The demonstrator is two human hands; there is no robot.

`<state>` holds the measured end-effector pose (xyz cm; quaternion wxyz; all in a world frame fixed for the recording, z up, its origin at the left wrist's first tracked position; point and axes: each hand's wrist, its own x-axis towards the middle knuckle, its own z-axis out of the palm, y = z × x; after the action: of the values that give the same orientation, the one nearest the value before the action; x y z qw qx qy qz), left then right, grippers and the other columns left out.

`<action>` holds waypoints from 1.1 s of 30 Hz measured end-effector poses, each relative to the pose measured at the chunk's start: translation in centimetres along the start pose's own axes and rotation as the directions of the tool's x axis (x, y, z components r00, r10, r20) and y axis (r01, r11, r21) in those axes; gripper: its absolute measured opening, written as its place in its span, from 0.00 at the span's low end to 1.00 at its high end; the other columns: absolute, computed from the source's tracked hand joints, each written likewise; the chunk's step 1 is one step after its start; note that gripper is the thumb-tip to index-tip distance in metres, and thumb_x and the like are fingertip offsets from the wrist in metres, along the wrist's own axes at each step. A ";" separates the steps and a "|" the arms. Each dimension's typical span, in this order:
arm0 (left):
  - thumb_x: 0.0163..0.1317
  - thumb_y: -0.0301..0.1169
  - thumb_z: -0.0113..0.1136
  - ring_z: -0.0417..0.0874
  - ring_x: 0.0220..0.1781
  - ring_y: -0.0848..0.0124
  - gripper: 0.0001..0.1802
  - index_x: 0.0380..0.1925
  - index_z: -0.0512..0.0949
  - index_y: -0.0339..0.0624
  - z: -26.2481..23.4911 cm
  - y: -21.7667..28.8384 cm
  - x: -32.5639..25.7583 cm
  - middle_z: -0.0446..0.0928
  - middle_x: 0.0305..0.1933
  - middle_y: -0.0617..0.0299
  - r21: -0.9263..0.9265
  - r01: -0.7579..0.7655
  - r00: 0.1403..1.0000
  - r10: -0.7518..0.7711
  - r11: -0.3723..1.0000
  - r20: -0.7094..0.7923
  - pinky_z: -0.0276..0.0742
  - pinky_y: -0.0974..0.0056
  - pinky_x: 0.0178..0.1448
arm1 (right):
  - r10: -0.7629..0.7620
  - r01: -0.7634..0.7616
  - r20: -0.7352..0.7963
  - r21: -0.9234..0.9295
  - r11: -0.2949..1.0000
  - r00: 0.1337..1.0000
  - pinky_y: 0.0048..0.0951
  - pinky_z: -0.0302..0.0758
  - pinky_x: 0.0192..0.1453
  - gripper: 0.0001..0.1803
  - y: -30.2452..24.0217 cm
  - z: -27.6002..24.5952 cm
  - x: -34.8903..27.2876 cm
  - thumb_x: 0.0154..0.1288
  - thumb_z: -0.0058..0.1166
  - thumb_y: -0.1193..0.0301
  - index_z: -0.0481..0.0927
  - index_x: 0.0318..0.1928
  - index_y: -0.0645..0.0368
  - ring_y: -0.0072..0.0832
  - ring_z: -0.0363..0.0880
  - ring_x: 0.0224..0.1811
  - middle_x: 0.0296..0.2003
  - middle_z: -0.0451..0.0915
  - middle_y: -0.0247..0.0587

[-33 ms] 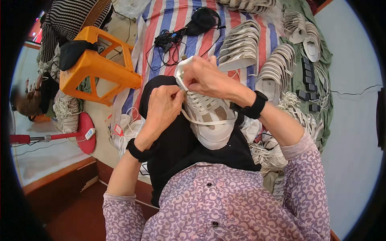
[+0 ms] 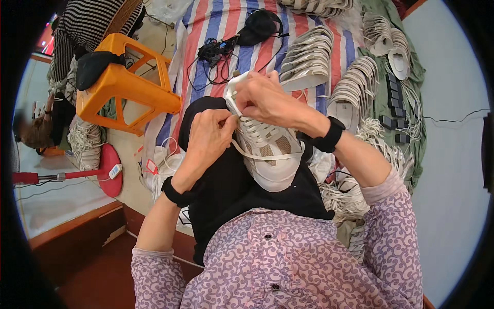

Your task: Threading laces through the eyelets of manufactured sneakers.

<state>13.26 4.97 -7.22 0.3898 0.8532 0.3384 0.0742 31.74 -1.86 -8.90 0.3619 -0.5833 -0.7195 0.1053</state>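
Observation:
A white and beige sneaker (image 2: 275,172) rests on my lap, toe toward me and heel opening away. Its flat off-white shoelace (image 2: 270,156) crosses the upper in rows, and one loose length drapes over the toe area. At the shoe's left edge, beside the upper eyelets, my left hand (image 2: 210,135) is closed, thumb and forefinger pinched on the lace. My right hand (image 2: 265,100) reaches over the shoe's opening with fingers curled by the tongue and top eyelets. Its fingertips are partly hidden, so what they pinch cannot be made out.
Stacked shoe uppers (image 2: 309,54) lie on the striped sheet (image 2: 198,31) ahead, beside a black cap (image 2: 260,28) and tangled black cables (image 2: 215,51). Bundled laces (image 2: 345,198) lie at right. An orange stool (image 2: 123,87) and a red round base (image 2: 109,170) stand left.

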 end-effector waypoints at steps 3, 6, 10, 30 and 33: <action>0.65 0.28 0.57 0.75 0.17 0.80 0.09 0.32 0.82 0.32 -0.6 0.0 -0.6 0.75 0.18 0.66 -0.167 0.070 0.998 -0.069 0.984 0.015 0.69 0.72 0.21 | 0.080 -0.077 0.143 -0.022 0.997 0.986 0.49 0.68 0.36 0.01 0.8 -1.5 0.4 0.48 0.57 0.77 0.79 0.23 0.58 0.46 0.80 0.38 0.28 0.77 0.46; 0.63 0.26 0.58 0.74 0.17 0.78 0.07 0.35 0.82 0.35 -0.8 1.0 -1.2 0.75 0.17 0.65 -0.228 0.070 0.997 -0.074 0.971 -0.009 0.69 0.70 0.22 | -0.027 0.010 -0.149 -0.115 0.993 0.988 0.40 0.74 0.35 0.03 5.3 -6.5 0.5 0.54 0.56 0.77 0.78 0.30 0.64 0.43 0.80 0.33 0.28 0.78 0.47; 0.61 0.23 0.56 0.76 0.17 0.71 0.07 0.35 0.82 0.37 -1.5 1.3 -2.4 0.75 0.18 0.59 -0.077 -0.007 0.999 0.003 0.997 -0.047 0.71 0.64 0.24 | 0.499 -0.484 0.009 0.261 0.835 0.867 0.30 0.76 0.32 0.08 6.1 -12.0 -0.4 0.60 0.62 0.72 0.79 0.32 0.64 0.26 0.81 0.28 0.26 0.79 0.38; 0.63 0.32 0.60 0.74 0.35 0.83 0.07 0.36 0.81 0.40 -6.8 1.7 -1.0 0.76 0.42 0.69 -0.448 0.140 0.925 0.044 0.883 0.377 0.64 0.76 0.36 | 0.706 -0.632 -0.226 0.321 0.705 0.672 0.21 0.75 0.32 0.08 13.0 -18.5 -6.9 0.69 0.59 0.69 0.78 0.35 0.60 0.17 0.77 0.26 0.26 0.76 0.30; 0.65 0.38 0.60 0.73 0.35 0.85 0.10 0.35 0.81 0.43 -5.9 1.4 0.3 0.76 0.34 0.74 -0.361 0.158 0.917 -0.001 0.919 0.399 0.62 0.76 0.35 | 0.710 -0.726 -0.391 0.137 0.674 0.586 0.22 0.74 0.29 0.06 15.2 -21.2 -8.5 0.67 0.57 0.70 0.79 0.36 0.61 0.18 0.77 0.24 0.26 0.77 0.32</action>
<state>11.98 8.11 -2.24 0.6126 0.7421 0.2676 -0.0487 57.48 -10.84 -5.84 0.4208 -0.8383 -0.3310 0.1030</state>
